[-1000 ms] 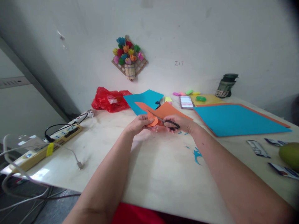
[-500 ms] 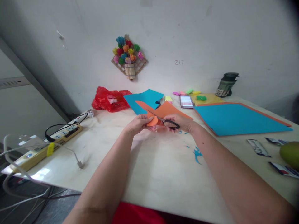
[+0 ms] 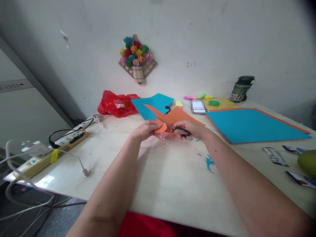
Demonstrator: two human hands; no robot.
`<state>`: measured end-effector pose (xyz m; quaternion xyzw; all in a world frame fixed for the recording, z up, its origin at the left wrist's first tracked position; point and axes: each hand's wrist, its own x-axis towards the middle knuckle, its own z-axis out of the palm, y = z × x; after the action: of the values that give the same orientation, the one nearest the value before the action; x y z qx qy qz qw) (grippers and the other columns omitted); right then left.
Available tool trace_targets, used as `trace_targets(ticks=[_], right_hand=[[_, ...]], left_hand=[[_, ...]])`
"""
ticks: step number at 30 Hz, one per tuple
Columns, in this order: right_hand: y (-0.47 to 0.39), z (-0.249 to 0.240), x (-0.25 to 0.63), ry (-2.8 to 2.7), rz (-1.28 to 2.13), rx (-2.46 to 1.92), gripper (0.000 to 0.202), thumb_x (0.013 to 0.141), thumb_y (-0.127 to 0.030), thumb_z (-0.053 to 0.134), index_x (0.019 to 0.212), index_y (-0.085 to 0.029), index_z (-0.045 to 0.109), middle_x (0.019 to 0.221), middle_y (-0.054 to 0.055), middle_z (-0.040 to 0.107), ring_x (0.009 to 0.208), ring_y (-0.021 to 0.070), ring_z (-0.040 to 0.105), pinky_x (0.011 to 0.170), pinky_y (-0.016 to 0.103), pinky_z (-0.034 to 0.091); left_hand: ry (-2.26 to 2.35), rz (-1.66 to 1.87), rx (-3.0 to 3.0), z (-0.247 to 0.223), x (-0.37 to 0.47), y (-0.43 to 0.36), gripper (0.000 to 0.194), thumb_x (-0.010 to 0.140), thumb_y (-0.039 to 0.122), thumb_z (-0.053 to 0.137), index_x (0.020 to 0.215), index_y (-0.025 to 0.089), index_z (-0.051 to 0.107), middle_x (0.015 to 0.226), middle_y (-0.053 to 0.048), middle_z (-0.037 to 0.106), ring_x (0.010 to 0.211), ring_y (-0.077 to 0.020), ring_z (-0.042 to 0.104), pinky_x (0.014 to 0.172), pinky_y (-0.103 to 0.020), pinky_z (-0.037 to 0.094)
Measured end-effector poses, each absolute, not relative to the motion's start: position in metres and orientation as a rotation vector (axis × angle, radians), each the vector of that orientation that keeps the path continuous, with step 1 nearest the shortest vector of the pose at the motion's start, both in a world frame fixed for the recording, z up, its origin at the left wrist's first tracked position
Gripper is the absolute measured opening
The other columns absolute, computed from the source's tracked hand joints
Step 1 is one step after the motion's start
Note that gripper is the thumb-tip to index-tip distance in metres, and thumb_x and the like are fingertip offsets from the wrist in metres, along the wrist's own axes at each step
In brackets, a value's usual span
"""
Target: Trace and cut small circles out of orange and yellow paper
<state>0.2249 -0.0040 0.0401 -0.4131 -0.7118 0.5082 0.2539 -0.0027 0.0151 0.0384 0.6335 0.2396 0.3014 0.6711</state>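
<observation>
Left hand (image 3: 145, 130) pinches orange paper (image 3: 162, 127); right hand (image 3: 195, 129) grips scissors (image 3: 186, 131) above the surface (image 3: 163, 174): turn paper slowly, fingertips clear of blades (image 3: 164, 121)

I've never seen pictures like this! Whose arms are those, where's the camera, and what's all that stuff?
There's no robot here: those are a person's own bare arms. The camera sits on their head, looking forward and down, so you see what they see.

The left hand holds orange paper. The right hand holds scissors with black handles.

On the table lie big blue sheets, little blue scraps, a red bag and a power strip. Colourful flowers hang on the wall.
</observation>
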Motion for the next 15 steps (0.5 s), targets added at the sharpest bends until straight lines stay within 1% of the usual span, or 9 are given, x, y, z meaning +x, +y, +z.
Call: trace_targets(ticks=[10, 15], right_hand=[[-0.0047, 0.041, 0.2262, -1.985, 1.367, -1.137, 0.039, 0.065, -0.045, 0.064, 0.087, -0.014, 0.06, 0.053, -0.002, 0.054, 0.038, 0.0054, 0.044, 0.033, 0.016, 0.023], [-0.0053, 0.0424, 0.2252, -2.004, 1.373, -1.15, 0.038, 0.065, -0.045, 0.064, 0.087, -0.013, 0.061, 0.051, -0.002, 0.052, 0.037, 0.0048, 0.044, 0.034, 0.016, 0.026]], left_hand=[[0.551, 0.615, 1.419, 0.0395, -0.0057, 0.0147, 0.028, 0.075, 0.032, 0.062, 0.086, 0.005, 0.06, 0.066, -0.012, 0.065, 0.058, -0.0185, 0.064, 0.057, -0.029, 0.053], [0.585, 0.603, 1.427, 0.0423, -0.0063, 0.013, 0.029, 0.074, 0.032, 0.063, 0.085, 0.005, 0.061, 0.064, -0.012, 0.065, 0.055, -0.0176, 0.064, 0.054, -0.027, 0.053]])
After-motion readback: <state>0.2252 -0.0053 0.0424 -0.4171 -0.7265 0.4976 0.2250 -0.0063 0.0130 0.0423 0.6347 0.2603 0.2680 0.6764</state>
